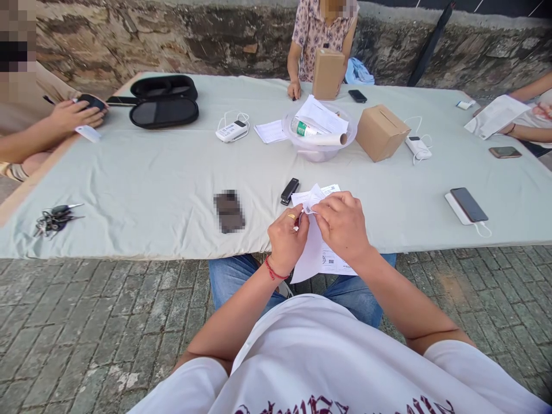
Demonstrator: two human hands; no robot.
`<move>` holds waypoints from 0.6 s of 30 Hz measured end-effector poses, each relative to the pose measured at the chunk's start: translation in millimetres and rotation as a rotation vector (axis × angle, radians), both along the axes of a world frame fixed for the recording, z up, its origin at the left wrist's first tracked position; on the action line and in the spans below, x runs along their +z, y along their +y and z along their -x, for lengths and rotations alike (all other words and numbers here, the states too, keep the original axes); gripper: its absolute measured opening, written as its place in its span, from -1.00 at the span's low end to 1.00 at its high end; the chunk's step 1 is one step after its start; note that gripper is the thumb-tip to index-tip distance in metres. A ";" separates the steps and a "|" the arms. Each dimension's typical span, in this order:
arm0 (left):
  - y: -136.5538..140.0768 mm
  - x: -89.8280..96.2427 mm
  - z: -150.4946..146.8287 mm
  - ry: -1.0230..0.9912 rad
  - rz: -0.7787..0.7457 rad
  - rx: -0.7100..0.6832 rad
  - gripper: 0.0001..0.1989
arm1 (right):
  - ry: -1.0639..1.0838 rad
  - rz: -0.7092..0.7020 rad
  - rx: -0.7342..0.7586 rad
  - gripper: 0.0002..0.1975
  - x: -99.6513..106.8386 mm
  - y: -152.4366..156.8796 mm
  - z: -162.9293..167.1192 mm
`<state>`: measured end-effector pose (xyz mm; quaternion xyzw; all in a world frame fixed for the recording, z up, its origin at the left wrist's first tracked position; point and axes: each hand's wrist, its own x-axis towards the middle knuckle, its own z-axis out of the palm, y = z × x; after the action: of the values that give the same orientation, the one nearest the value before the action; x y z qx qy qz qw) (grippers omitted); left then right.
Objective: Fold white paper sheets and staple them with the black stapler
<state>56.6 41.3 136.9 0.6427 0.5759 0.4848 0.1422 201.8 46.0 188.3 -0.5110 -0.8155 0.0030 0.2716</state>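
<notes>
My left hand (290,237), with a ring and a red cord bracelet, pinches the left edge of a small slip of paper (311,198). On its right side, my right hand (342,225) grips the same slip between thumb and fingers. Below the hands, larger printed sheets of paper (311,259) hang past the table's near edge over my lap; whether a hand also holds them is hidden. A black stapler (290,191) lies just beyond my left hand. To its left is a dark blurred-out object (229,211).
A clear plastic bowl (319,154) holds papers, a bottle and a roll. Cardboard boxes (383,133), a black case (164,112), keys (56,221) and a phone on a white power bank (468,207) lie on the cloth-covered table (172,172). Several people sit around it.
</notes>
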 end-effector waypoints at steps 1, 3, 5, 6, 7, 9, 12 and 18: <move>0.1 0.2 0.6 -0.038 0.004 -0.007 -0.77 | 0.006 0.018 0.018 -0.81 -0.4 -1.2 0.1; 0.3 1.3 3.5 -0.114 0.008 -0.030 -0.76 | 0.037 0.062 0.082 -0.80 -0.3 -2.2 -1.9; 0.6 5.0 8.9 -0.151 -0.002 -0.066 -0.76 | 0.087 0.083 0.136 -0.75 3.0 1.1 -8.5; 0.8 8.3 12.3 -0.148 -0.009 -0.097 -0.77 | 0.107 0.077 0.149 -0.70 6.4 4.9 -13.8; 1.1 12.8 16.1 -0.135 -0.015 -0.143 -0.77 | 0.116 0.064 0.158 -0.66 11.0 10.0 -20.3; 2.2 25.3 23.9 -0.090 -0.024 -0.285 -0.77 | 0.090 0.053 0.203 -0.56 23.6 22.6 -36.1; 4.1 49.3 33.6 -0.021 -0.041 -0.527 -0.76 | 0.001 0.168 0.378 -0.59 46.5 38.9 -61.7; 5.8 86.4 40.7 -0.150 0.076 -0.610 -0.68 | 0.010 0.560 0.524 -0.71 84.2 29.3 -99.8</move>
<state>15.9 47.2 223.3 0.7426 0.3621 0.4440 0.3468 301.6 75.3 272.5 -0.3397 -0.8847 0.2974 0.1156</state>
